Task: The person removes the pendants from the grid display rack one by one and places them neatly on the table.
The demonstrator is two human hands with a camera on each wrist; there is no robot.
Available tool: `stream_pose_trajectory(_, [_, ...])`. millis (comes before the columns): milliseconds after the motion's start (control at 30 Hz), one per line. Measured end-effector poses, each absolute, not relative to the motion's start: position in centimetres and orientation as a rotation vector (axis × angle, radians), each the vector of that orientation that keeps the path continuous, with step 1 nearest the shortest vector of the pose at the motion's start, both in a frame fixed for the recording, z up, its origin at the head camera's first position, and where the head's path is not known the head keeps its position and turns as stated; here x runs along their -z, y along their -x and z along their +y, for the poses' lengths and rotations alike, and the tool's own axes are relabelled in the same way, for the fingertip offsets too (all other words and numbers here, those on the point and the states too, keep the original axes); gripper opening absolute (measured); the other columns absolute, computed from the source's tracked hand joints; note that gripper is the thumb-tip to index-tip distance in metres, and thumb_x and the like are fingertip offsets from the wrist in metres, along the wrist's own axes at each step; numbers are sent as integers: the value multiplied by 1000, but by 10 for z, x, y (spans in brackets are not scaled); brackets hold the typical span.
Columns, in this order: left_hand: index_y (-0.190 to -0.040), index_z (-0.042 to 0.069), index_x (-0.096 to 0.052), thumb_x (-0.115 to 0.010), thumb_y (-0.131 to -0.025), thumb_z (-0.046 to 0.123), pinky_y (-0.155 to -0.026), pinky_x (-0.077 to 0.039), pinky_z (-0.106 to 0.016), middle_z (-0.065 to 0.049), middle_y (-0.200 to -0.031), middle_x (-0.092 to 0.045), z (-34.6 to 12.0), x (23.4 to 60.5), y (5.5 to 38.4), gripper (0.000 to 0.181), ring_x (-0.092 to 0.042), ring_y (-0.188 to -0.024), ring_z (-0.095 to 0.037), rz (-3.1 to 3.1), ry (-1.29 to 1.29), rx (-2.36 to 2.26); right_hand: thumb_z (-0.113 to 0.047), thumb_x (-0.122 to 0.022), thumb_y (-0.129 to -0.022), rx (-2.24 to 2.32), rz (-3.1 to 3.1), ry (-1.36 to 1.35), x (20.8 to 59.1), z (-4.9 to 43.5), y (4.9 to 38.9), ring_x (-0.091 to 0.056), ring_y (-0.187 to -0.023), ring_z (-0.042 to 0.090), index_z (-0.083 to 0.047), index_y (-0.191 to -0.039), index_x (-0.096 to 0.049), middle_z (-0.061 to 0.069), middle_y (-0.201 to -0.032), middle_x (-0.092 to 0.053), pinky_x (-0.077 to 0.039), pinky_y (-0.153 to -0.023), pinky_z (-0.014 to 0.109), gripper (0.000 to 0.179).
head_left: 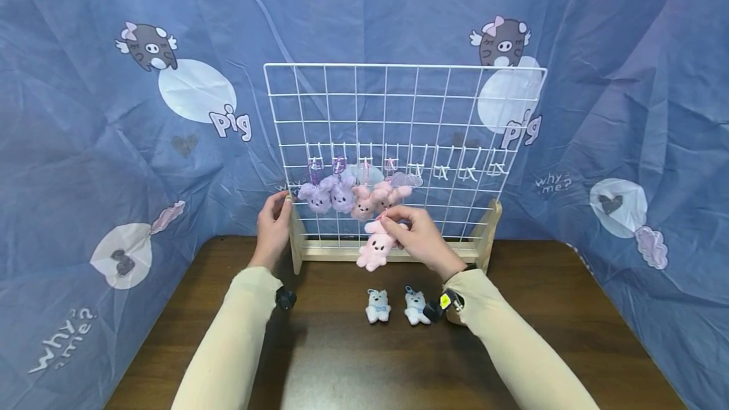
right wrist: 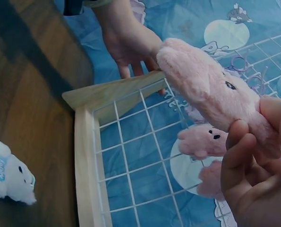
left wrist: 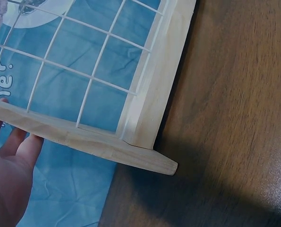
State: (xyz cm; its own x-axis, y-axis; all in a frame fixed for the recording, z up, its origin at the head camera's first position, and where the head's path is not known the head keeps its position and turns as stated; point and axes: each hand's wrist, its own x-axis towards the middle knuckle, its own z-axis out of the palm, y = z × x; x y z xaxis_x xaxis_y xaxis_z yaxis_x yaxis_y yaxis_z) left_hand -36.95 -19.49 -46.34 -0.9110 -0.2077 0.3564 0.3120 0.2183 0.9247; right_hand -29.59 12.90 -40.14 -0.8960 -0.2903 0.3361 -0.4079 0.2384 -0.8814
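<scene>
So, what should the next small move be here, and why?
Probably raise the pink plush in the right hand to the fifth hook from the left in the head view: the four hooks before it carry hanging plushes, that one looks free, and the held plush is below the hook row.

Beyond the left hand (head_left: 273, 226) and right hand (head_left: 423, 237) hangs a creased blue cloth (head_left: 364, 11), printed with winged pigs (head_left: 150, 49), pale ovals (head_left: 193, 92) and lettering (head_left: 230, 124), wrapping round on both sides of them. Below them spreads a dark brown wood-grain table (head_left: 575, 315), catching a soft sheen (head_left: 336, 353) nearer the wearer.
</scene>
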Motion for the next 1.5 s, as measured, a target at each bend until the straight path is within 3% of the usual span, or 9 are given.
stream_pose_trajectory(467, [-143, 5, -58, -55, -111, 24, -115, -43, -50, -20, -141, -64, -194, 462, 369, 37, -55, -138, -32, -2099, 85, 1733, -15, -67, -104, -1713, -2485, -738, 419, 115, 294, -60, -67, 11, -2, -118, -75, 11, -108, -74, -56, -60, 30, 21])
stream_pose_trajectory(767, [-143, 5, -58, -55, -111, 23, -114, -43, -49, -20, -140, -65, -194, 463, 371, 37, -57, -137, -31, -2087, 101, 1724, -14, -69, -103, -1754, -2490, -726, 430, 107, 294, -59, -65, 13, 0, -115, -76, 13, -109, -72, -51, -57, 23, 20])
stream_pose_trajectory(1000, [-143, 3, -57, -55, -111, 22, -115, -43, -48, -22, -139, -66, -195, 464, 371, 37, -57, -137, -31, -2070, 114, 1739, -12, -69, -103, -1743, -2558, -727, 439, 103, 294, -59, -63, 16, -1, -116, -76, 10, -98, -74, -50, -56, 24, 20])
stream_pose_trajectory(1333, [-141, 3, -59, -56, -111, 22, -112, -45, -48, -22, -136, -67, -195, 464, 372, 36, -59, -132, -31, -2061, 104, 1734, -12, -68, -103, -1737, -2602, -757, 453, 96, 294, -59, -62, 10, 1, -120, -74, 12, -103, -75, -50, -57, 24, 23])
stream_pose_trajectory(1500, [-143, 4, -58, -56, -111, 24, -112, -45, -48, -21, -137, -67, -194, 464, 372, 37, -59, -133, -31, -2076, 89, 1727, -12, -69, -102, -1742, -2630, -734, 465, 91, 292, -65, -68, 25, -1, -122, -75, 11, -108, -74, -57, -62, 32, 23])
